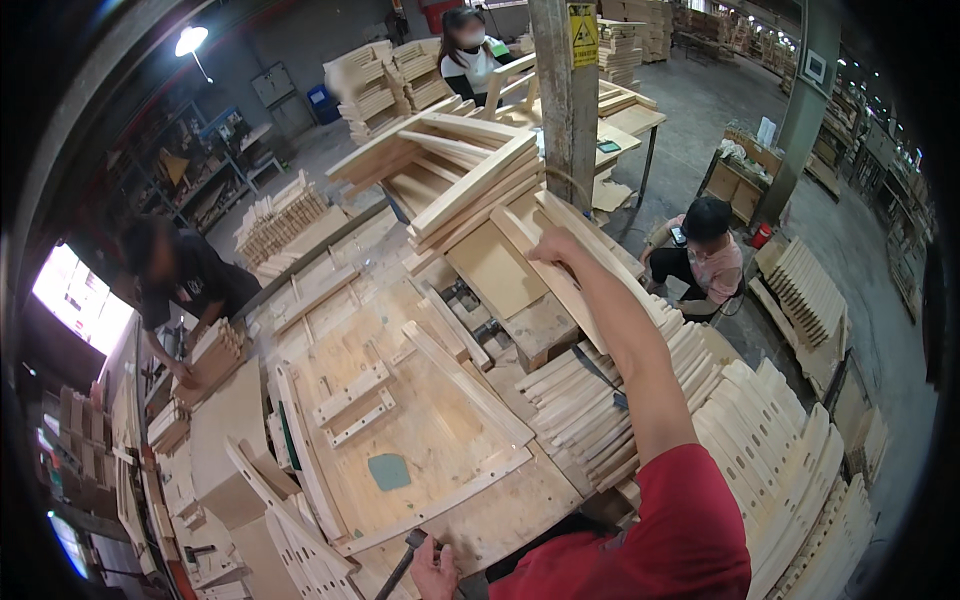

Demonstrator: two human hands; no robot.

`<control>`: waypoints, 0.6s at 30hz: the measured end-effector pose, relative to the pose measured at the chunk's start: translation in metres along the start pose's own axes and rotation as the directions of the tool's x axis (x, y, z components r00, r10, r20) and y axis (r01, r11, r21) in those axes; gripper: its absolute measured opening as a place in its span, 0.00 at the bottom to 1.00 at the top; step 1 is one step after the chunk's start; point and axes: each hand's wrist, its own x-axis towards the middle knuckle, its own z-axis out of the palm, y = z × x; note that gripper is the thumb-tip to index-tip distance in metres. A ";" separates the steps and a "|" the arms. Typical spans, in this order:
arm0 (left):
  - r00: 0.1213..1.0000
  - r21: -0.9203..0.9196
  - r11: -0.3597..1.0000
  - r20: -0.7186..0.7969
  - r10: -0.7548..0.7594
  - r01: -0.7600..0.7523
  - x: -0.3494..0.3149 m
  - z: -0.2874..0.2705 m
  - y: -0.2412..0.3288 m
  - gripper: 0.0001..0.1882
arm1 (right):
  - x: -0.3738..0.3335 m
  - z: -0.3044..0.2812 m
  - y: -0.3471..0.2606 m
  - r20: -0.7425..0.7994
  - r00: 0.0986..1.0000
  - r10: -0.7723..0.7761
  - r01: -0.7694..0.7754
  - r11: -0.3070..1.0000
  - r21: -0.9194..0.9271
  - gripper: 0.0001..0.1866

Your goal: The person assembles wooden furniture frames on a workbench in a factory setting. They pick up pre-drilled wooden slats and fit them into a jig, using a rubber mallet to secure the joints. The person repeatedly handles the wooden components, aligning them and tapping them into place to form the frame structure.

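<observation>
My right arm, in a red sleeve, reaches far forward across the bench. Its hand (556, 247) is closed on a long pale wooden slat (574, 296) beside the stack of frames. Low in the picture, my left hand (436, 569) is closed at a dark hammer (402, 562) by the bench's near edge; its grip is partly hidden. Between my hands lies a plywood work board (440, 440) edged with wooden strips. Drilled blocks (352, 402) and a green patch (389, 471) sit on that board.
Assembled wooden frames (470, 180) are piled at the far side, next to a concrete post (568, 110). Bundled slats (590, 410) and drilled curved slats (765, 430) crowd my right. Co-workers are at left (190, 280), far back (470, 60) and seated at right (705, 260).
</observation>
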 end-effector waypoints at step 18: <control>0.975 0.030 0.977 0.075 0.207 -0.210 0.056 0.023 0.018 0.23 | -0.169 0.064 0.013 -0.085 0.880 0.468 0.332 -0.475 0.815 0.23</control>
